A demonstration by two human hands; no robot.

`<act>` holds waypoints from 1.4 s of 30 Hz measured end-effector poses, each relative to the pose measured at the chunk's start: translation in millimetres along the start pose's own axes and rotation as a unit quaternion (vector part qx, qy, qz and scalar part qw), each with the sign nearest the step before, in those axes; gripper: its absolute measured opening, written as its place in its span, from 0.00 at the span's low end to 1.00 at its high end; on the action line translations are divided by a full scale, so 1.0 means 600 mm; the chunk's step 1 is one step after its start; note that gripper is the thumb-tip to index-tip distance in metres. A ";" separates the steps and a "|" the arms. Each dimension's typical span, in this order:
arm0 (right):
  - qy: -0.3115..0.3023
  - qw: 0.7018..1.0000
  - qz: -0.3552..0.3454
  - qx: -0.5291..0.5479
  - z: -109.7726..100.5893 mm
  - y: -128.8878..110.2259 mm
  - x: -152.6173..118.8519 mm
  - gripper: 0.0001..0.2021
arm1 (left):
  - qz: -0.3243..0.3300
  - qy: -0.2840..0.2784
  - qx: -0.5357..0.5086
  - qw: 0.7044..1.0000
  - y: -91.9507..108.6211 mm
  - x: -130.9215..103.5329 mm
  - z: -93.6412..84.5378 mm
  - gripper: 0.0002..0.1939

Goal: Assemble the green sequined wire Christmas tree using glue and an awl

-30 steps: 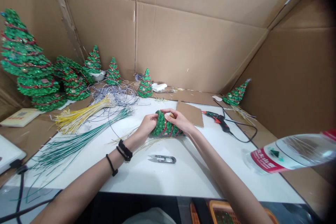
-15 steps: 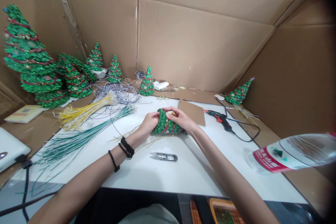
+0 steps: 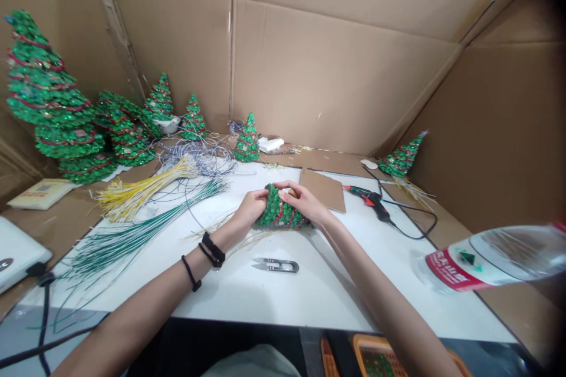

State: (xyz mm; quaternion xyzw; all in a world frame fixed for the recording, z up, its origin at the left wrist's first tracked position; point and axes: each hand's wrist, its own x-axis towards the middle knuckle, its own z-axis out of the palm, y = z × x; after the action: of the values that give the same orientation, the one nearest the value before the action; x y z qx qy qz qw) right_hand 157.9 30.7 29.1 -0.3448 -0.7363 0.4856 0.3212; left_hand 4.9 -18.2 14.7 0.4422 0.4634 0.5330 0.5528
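Note:
A small green Christmas tree ornament [image 3: 280,214] with a dark red garland lies on its side on the white work surface, between my two hands. My left hand [image 3: 254,206] is closed on its left end, thumb and fingers pressed to the edge. From the right, my right hand [image 3: 305,199] curves over the top with its fingers on the greenery. Pale thin strands [image 3: 247,240] stick out beneath the tree. Just in front of it lies a pair of thread snips [image 3: 276,265], touched by neither hand. My fingers partly hide the tree's upper side.
Bundles of yellow [image 3: 145,188] and green wires [image 3: 145,230] lie at left, near several decorated trees [image 3: 57,100]. At right are a glue gun [image 3: 371,200] with its cord and a plastic bottle [image 3: 481,259]. A cardboard piece [image 3: 325,189] lies behind my right hand. Orange baskets [image 3: 375,359] sit below the table edge.

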 end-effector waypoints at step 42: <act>0.194 0.967 -0.099 0.131 -0.011 -0.056 -0.061 0.30 | -0.074 -0.157 -0.034 0.984 0.013 -0.002 -0.059 0.14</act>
State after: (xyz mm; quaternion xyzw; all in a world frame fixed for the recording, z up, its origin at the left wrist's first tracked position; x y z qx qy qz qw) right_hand 177.1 -5.6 57.6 -0.3126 -0.6202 0.4680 0.5465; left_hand -31.4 -19.3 16.3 0.4654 0.3840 0.4305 0.6713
